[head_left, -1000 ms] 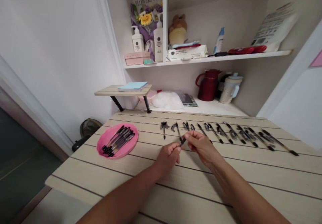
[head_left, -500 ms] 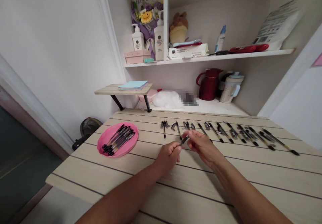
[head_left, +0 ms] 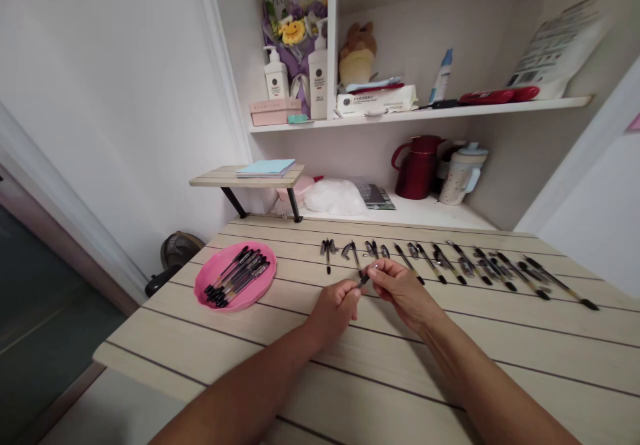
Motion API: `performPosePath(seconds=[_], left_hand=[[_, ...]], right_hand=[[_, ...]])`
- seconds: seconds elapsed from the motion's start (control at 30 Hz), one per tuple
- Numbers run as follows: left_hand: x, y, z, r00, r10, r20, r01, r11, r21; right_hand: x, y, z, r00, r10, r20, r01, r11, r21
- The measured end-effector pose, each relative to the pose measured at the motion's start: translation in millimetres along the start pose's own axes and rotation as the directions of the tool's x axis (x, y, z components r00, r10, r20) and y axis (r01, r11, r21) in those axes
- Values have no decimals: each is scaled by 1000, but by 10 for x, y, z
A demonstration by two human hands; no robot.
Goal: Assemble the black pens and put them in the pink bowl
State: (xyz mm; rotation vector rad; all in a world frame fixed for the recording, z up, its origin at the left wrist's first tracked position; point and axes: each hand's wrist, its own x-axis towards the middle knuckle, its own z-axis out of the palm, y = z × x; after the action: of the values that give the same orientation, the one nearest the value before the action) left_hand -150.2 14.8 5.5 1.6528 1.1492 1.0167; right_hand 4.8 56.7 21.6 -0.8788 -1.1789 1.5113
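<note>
left hand (head_left: 334, 308) pinching lower end of black pen piece (head_left: 364, 280), right hand (head_left: 397, 290) fingertips pinching its upper end; piece sits between both hands, over striped wooden desk (head_left: 375, 372). pink tray (head_left: 209, 266) left, black pens (head_left: 239, 278) inside. row of pen parts (head_left: 449, 264) beyond hands. dark red thermos jug (head_left: 419, 170) at back.

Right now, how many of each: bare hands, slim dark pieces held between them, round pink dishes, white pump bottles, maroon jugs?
Bare left hand and right hand: 2
Slim dark piece: 1
Round pink dish: 1
White pump bottles: 2
Maroon jug: 1
Total: 7
</note>
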Motion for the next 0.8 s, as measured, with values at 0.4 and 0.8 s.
performPosePath(seconds=[0.4,0.8], left_hand=[[8,8,-13,1000,-5,-25,5,1000,10],[94,-88,-67,988,-153,-33,137,949,-285]], right_hand=[[29,63,-18,1000,-4,-23,4,1000,-6],[4,-25,56,996,54,76,-66,983,174]])
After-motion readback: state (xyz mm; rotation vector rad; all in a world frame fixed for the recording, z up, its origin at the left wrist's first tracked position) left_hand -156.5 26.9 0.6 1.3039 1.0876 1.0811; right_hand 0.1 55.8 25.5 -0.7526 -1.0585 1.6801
